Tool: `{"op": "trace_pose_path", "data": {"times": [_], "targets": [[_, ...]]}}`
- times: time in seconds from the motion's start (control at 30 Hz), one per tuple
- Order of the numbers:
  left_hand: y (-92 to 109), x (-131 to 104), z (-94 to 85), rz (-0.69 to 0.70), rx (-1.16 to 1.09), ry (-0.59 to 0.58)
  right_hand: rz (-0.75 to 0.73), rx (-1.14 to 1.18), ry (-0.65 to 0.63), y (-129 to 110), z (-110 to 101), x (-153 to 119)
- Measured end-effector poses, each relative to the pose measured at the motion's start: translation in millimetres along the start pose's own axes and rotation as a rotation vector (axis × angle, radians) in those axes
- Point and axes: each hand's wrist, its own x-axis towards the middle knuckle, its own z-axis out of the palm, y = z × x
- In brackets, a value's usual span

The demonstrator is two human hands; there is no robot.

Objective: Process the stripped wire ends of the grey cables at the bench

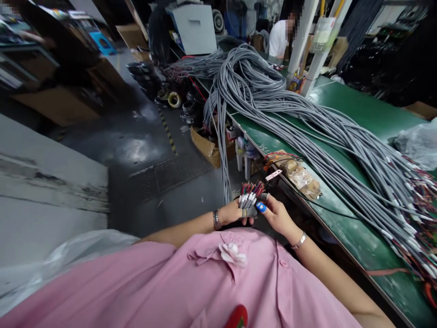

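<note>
A small bundle of grey cables (250, 199) with red and dark wire ends sticks up in front of my chest. My left hand (233, 213) is closed around the bundle from the left. My right hand (276, 214), with a blue thumbnail and a bracelet on the wrist, grips the same bundle from the right. Both hands hover just off the near edge of the green table (358, 114). A very large heap of long grey cables (307, 123) lies across that table, its stripped coloured ends (419, 200) fanned out at the right.
A clear bag with brown pieces (300, 175) lies on the table edge near my hands. A crumpled plastic bag (418, 143) sits at the far right. Cardboard boxes (208, 146) and reels stand on the dark floor (136, 150) at left. Another person in white (278, 38) sits at the back.
</note>
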Motion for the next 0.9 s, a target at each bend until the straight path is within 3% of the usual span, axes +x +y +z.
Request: {"op": "trace_pose_path", "data": {"times": [0.13, 0.27, 0.47, 0.6, 0.77, 0.9], "targets": [[5, -3, 16.4, -0.013, 0.109, -0.007, 0.029, 0.072, 0.093, 1, -1, -4], [11, -4, 19.6, 0.033, 0.171, 0.037, 0.065, 0.121, 0.119, 3, -4, -5], [19, 9, 22.2, 0.015, -0.010, 0.168, 0.075, 0.288, 0.109, 3, -7, -2], [29, 16, 24.0, 0.035, -0.016, 0.187, 0.126, 0.402, 0.257, 3, 1, 3], [34, 0, 21.0, 0.103, 0.035, 0.179, 0.128, 0.507, 0.393, -6, 15, 2], [30, -16, 7.0, 0.050, -0.012, 0.147, 0.132, 0.490, 0.313, -14, 27, 5]]}}
